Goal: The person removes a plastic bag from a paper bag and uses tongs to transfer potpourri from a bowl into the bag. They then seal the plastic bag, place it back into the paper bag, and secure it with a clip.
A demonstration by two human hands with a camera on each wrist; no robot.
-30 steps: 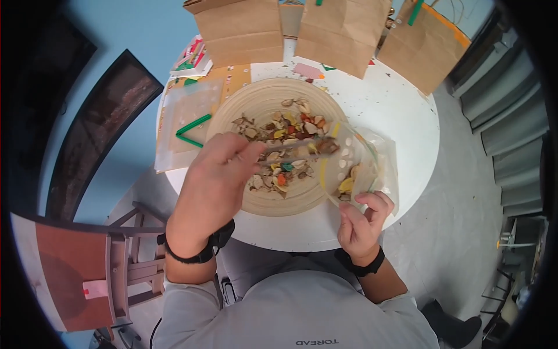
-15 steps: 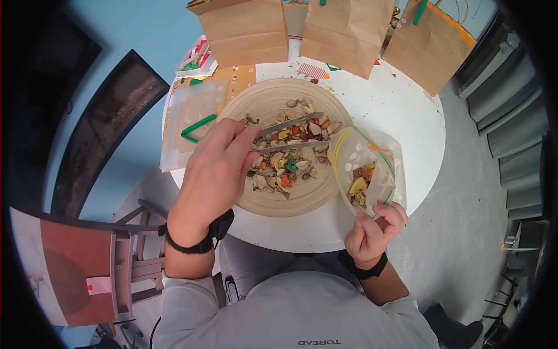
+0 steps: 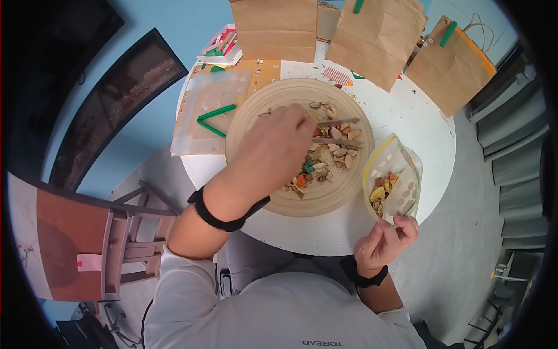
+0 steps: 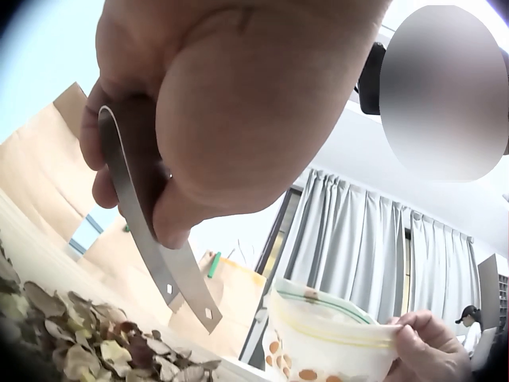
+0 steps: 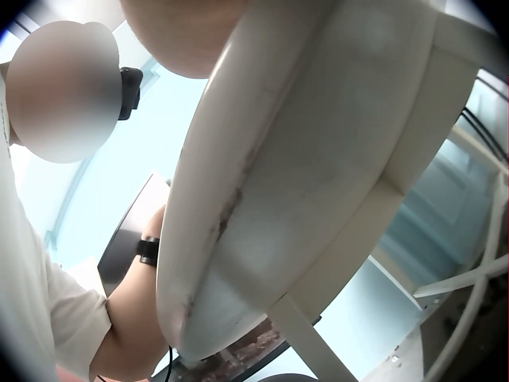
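Across the white table (image 3: 435,152), tongs (image 3: 336,141) have moved from bag (image 3: 408,189) to plate (image 3: 325,206).

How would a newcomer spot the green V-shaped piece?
On the round white table, find the round wooden tray. Left of it lies a frosted plastic sheet, and on that, two slim green bars meeting in a V. The green strips on the paper bags are single and straight.

Left hand (image 3: 273,150): farther over tray (image 3: 325,205) | tongs (image 3: 339,141): from bag (image 3: 407,180) to dried pieces (image 3: 336,155) | bag: overlapping tray less
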